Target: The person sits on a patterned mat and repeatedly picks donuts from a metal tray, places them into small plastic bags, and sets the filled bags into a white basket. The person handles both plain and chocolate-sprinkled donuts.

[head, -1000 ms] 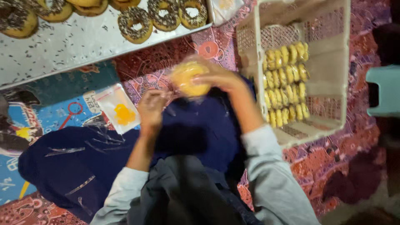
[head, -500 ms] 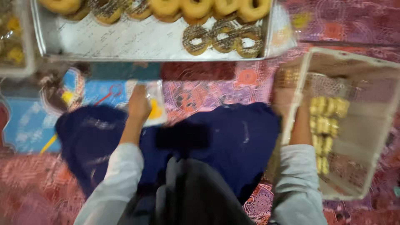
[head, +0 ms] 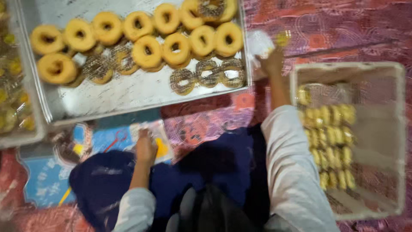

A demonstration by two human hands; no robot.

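Observation:
My left hand (head: 146,147) lies low on a small clear plastic bag (head: 163,146) with an orange print, its fingers curled over the bag's edge. My right hand (head: 272,62) is stretched far forward, past the right corner of a metal tray (head: 128,96). Its fingertips are at a blurred whitish clear plastic piece (head: 259,43), and the grip is too smeared to read. The tray holds several yellow glazed doughnuts (head: 148,51) and several dark sprinkled ones (head: 208,73).
A pale mesh basket (head: 401,129) on the right holds rows of small wrapped yellow doughnuts (head: 330,137). Another container with yellow items (head: 13,86) sits at the far left. My dark blue lap (head: 206,172) rests on a red patterned mat (head: 343,30).
A second ago both hands held a wrapped doughnut. The right hand then went to the basket and now reaches up beside the tray's corner. The left hand dropped onto the plastic bag.

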